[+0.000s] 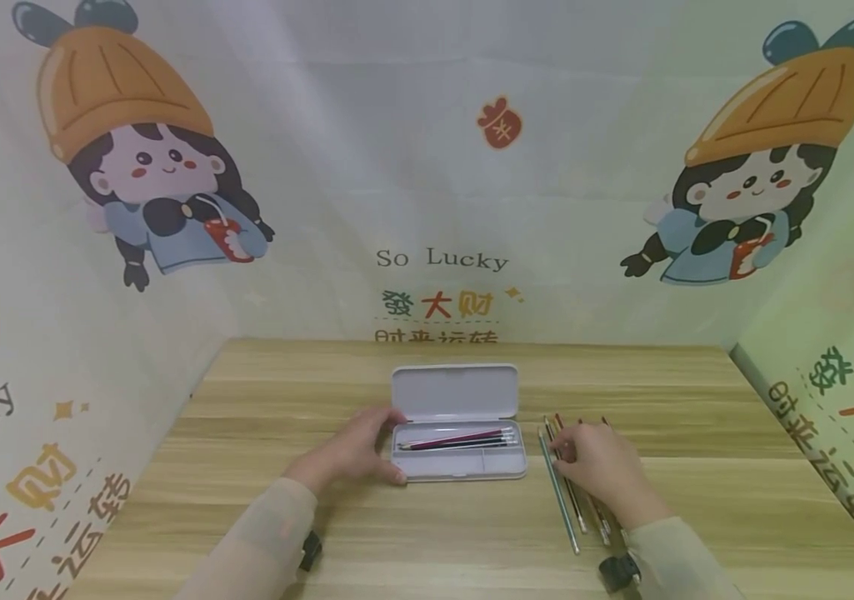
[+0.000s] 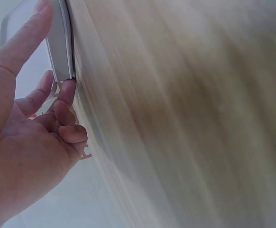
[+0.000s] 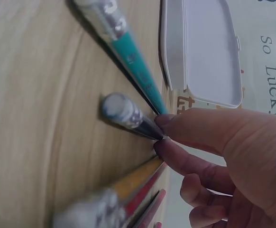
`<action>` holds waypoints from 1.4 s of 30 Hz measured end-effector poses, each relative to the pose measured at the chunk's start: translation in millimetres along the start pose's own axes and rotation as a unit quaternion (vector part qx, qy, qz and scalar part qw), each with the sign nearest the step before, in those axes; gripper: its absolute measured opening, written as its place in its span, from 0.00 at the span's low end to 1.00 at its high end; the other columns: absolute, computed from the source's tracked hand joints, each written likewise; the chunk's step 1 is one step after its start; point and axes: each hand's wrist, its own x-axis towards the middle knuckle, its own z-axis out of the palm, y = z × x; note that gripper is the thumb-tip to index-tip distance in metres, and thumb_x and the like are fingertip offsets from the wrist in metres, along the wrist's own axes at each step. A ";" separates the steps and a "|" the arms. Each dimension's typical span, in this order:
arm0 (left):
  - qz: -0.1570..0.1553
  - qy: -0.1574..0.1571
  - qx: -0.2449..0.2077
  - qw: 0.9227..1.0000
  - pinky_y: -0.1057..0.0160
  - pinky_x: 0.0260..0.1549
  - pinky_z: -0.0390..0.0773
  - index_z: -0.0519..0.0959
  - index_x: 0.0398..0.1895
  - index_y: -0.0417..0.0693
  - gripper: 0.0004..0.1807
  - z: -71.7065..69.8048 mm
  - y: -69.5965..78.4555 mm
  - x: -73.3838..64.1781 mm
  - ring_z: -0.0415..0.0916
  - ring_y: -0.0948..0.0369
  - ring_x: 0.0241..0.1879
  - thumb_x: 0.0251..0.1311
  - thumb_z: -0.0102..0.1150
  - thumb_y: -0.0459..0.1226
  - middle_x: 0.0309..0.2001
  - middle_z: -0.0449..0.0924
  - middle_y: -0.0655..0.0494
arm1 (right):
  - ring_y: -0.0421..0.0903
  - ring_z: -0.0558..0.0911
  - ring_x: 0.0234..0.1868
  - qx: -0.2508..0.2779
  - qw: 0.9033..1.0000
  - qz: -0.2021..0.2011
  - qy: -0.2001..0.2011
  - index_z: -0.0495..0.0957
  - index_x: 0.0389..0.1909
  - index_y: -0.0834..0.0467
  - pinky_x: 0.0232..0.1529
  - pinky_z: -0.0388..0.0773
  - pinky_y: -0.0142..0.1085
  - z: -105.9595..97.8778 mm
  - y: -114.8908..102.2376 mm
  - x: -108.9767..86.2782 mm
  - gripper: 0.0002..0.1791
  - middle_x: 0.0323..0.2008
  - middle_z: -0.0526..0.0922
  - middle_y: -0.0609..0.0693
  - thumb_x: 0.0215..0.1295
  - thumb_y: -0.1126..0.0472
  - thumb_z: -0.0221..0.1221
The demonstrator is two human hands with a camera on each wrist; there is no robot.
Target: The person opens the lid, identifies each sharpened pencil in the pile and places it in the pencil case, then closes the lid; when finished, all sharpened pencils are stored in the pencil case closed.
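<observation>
An open white pencil case sits on the table with its lid raised at the back. Several pencils lie in its long rear compartment. My left hand holds the case by its left end, thumb at the front corner and fingers at the rear. To the right of the case, my right hand pinches a black pencil between thumb and index finger. Its eraser end points toward me. A teal pencil lies just left of that hand, and an orange-and-red pencil on its other side.
The wooden table runs back to a printed cloth backdrop. More pencils lie partly hidden under my right hand. The compartments at the front of the case show bare white bottoms.
</observation>
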 end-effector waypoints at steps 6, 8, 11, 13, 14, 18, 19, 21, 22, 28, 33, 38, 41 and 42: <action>-0.002 0.000 -0.003 1.000 0.42 0.71 0.68 0.74 0.62 0.41 0.47 1.4 -2.0 0.2 0.71 0.47 0.62 0.34 0.88 0.40 0.57 0.79 0.45 | 0.40 0.78 0.26 0.006 1.000 0.008 0.002 0.89 0.40 0.53 0.25 0.76 0.36 -1.3 -3.7 1.1 0.12 0.25 0.85 0.43 0.53 0.61 0.72; -0.004 0.001 -0.004 1.000 0.42 0.71 0.68 0.74 0.62 0.41 0.47 1.5 -2.4 0.3 0.71 0.47 0.62 0.34 0.88 0.40 0.57 0.79 0.46 | 0.40 0.75 0.24 0.008 1.000 0.010 0.008 0.89 0.40 0.54 0.23 0.72 0.35 -1.0 -4.3 1.4 0.13 0.22 0.82 0.42 0.51 0.62 0.71; -0.008 -0.001 -0.008 1.000 0.43 0.71 0.68 0.74 0.62 0.42 0.47 0.7 -2.2 -0.2 0.71 0.47 0.63 0.34 0.88 0.40 0.58 0.78 0.46 | 0.40 0.73 0.22 0.015 1.000 0.013 0.013 0.89 0.40 0.56 0.22 0.69 0.34 -0.3 -4.6 2.4 0.15 0.19 0.79 0.41 0.49 0.64 0.70; -0.014 -0.003 -0.010 1.000 0.43 0.72 0.68 0.74 0.63 0.44 0.46 0.2 -2.3 -0.3 0.70 0.47 0.65 0.35 0.87 0.41 0.60 0.78 0.47 | 0.40 0.74 0.22 0.024 0.999 0.015 0.016 0.89 0.41 0.58 0.21 0.70 0.34 0.2 -4.4 3.3 0.15 0.19 0.80 0.41 0.48 0.65 0.69; -0.018 -0.005 -0.010 1.000 0.44 0.72 0.67 0.74 0.63 0.45 0.46 -0.2 -2.1 -0.4 0.70 0.48 0.65 0.36 0.87 0.41 0.61 0.77 0.47 | 0.40 0.74 0.22 0.031 0.999 0.015 0.017 0.88 0.41 0.59 0.21 0.71 0.35 0.2 -4.2 3.8 0.16 0.20 0.80 0.42 0.48 0.66 0.68; -0.023 -0.007 -0.007 1.000 0.45 0.72 0.68 0.75 0.63 0.46 0.46 -0.6 -2.1 0.2 0.70 0.48 0.66 0.36 0.87 0.43 0.62 0.77 0.49 | 0.40 0.80 0.25 0.057 0.998 0.022 0.022 0.88 0.40 0.61 0.25 0.78 0.37 0.2 -2.2 5.1 0.16 0.23 0.85 0.46 0.46 0.67 0.68; -0.022 -0.007 -0.007 1.000 0.45 0.72 0.68 0.75 0.63 0.46 0.46 -0.6 -1.9 0.3 0.70 0.48 0.66 0.36 0.87 0.43 0.61 0.77 0.49 | 0.40 0.81 0.26 0.063 0.997 0.026 0.023 0.88 0.40 0.62 0.27 0.79 0.38 0.2 -1.5 5.3 0.17 0.24 0.86 0.46 0.46 0.66 0.68; -0.016 -0.006 -0.005 1.000 0.44 0.72 0.68 0.75 0.62 0.45 0.45 -0.2 -2.2 0.7 0.70 0.48 0.65 0.36 0.87 0.43 0.61 0.78 0.48 | 0.42 0.82 0.27 0.074 0.996 0.036 0.021 0.88 0.41 0.62 0.28 0.80 0.39 -0.6 -0.8 5.3 0.17 0.25 0.87 0.48 0.45 0.66 0.68; -0.015 -0.006 -0.004 1.000 0.45 0.71 0.68 0.75 0.62 0.45 0.45 0.0 -2.5 1.0 0.70 0.48 0.65 0.36 0.87 0.43 0.60 0.78 0.48 | 0.42 0.82 0.27 0.078 0.996 0.039 0.021 0.87 0.41 0.62 0.28 0.80 0.39 -1.2 -0.6 5.6 0.18 0.25 0.87 0.48 0.45 0.66 0.68; -0.010 -0.004 -0.001 1.000 0.45 0.71 0.69 0.75 0.62 0.45 0.45 0.7 -4.0 1.9 0.71 0.49 0.64 0.36 0.87 0.42 0.60 0.78 0.48 | 0.43 0.80 0.28 0.085 0.995 0.047 0.017 0.88 0.44 0.59 0.26 0.76 0.36 -7.7 -3.1 5.1 0.18 0.28 0.86 0.48 0.48 0.65 0.68; -0.006 -0.004 0.003 1.000 0.44 0.71 0.68 0.75 0.62 0.45 0.46 0.7 -3.1 1.2 0.70 0.47 0.65 0.36 0.87 0.42 0.60 0.78 0.47 | 0.41 0.75 0.25 0.051 0.998 0.016 0.034 0.90 0.41 0.53 0.23 0.70 0.34 -11.8 -6.9 3.9 0.13 0.27 0.84 0.43 0.52 0.63 0.69; -0.008 -0.004 0.009 1.000 0.43 0.71 0.68 0.75 0.63 0.44 0.46 0.4 -1.7 -0.2 0.70 0.47 0.65 0.36 0.87 0.43 0.61 0.78 0.46 | 0.38 0.70 0.23 0.027 0.997 -0.040 0.055 0.90 0.39 0.49 0.21 0.66 0.32 -10.7 -13.1 3.2 0.11 0.25 0.82 0.37 0.54 0.62 0.69; -0.008 -0.004 0.005 1.000 0.43 0.71 0.68 0.75 0.63 0.44 0.46 -0.1 -1.3 -0.9 0.70 0.47 0.65 0.36 0.87 0.42 0.61 0.78 0.46 | 0.37 0.73 0.27 0.018 0.994 -0.077 0.069 0.90 0.38 0.47 0.25 0.70 0.32 -6.6 -16.4 5.2 0.10 0.27 0.83 0.34 0.54 0.61 0.71; -0.008 -0.004 0.005 1.000 0.43 0.71 0.68 0.75 0.63 0.45 0.45 -0.1 -1.6 -1.0 0.70 0.47 0.65 0.36 0.87 0.42 0.61 0.78 0.46 | 0.37 0.74 0.29 0.017 0.993 -0.091 0.076 0.90 0.37 0.46 0.26 0.72 0.32 -4.7 -16.9 6.2 0.10 0.27 0.84 0.34 0.54 0.61 0.71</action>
